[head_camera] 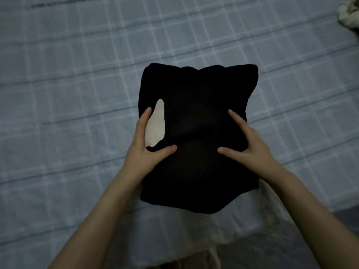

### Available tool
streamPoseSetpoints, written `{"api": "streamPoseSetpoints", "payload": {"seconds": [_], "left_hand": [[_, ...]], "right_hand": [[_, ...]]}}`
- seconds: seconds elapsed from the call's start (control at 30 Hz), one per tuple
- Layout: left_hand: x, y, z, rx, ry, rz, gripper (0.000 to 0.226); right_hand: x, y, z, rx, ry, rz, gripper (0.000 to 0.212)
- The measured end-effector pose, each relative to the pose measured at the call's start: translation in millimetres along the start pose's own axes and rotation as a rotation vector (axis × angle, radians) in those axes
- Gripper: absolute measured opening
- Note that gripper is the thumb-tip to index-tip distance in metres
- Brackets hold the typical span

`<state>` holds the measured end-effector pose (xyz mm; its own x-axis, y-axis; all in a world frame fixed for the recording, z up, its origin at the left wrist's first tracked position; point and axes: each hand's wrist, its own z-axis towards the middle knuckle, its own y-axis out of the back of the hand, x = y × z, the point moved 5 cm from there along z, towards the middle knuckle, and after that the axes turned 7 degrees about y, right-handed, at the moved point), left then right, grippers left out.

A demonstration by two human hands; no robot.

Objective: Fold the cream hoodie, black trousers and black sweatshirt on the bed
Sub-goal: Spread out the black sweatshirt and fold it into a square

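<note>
A black garment (196, 171) lies folded into a thick rectangle in the middle of the bed (68, 94); I cannot tell if it is the sweatshirt or the trousers. A cream patch (156, 125) shows on its left side. My left hand (144, 146) rests on the left edge, fingers straight beside the cream patch and thumb pressed on the black cloth. On the right side my right hand (246, 144) presses the cloth with index finger stretched out and thumb flat. A crumpled cream cloth (348, 16), possibly the hoodie, sits at the far right corner.
The bed has a pale blue checked sheet. Its near edge runs along the bottom, with dark floor (272, 255) and a strip of cream fabric (209, 257) below it.
</note>
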<state>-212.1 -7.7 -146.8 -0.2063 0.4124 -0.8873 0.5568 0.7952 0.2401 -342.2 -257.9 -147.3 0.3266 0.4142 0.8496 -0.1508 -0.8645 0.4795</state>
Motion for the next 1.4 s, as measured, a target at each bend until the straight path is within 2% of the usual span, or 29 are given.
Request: {"api": "streamPoseSetpoints", "payload": {"seconds": [0.1,0.2,0.53,0.7,0.8,0.9,1.07,1.23,1.4], "left_hand": [[-17,8,-8,0.024,0.007,-0.042,0.096],[-43,16,-34,0.028,0.045,-0.046,0.092],[-187,50,-206,0.007,0.035,-0.077,0.092],[-259,60,-249,0.041,-0.028,-0.078,0.094],[-279,61,-262,0.08,-0.072,-0.058,0.095],[-293,64,-260,0.129,-0.12,0.005,0.094],[-319,41,-252,0.343,-0.158,0.073,0.098],[-338,-9,-260,0.519,-0.233,0.119,0.102],[-348,-77,-264,0.654,-0.213,0.157,0.098]], "right_hand": [[11,2,-15,0.038,-0.019,0.281,0.088],[39,7,-40,0.029,-0.044,0.389,0.083],[201,92,-176,-0.06,0.035,0.387,0.082],[265,133,-222,-0.137,0.089,0.365,0.082],[291,143,-245,-0.17,0.127,0.394,0.08],[303,141,-270,-0.275,0.124,0.399,0.08],[304,138,-318,-0.505,0.067,0.472,0.079],[287,150,-364,-0.67,0.004,0.467,0.081],[258,181,-405,-0.794,-0.042,0.465,0.083]]}}
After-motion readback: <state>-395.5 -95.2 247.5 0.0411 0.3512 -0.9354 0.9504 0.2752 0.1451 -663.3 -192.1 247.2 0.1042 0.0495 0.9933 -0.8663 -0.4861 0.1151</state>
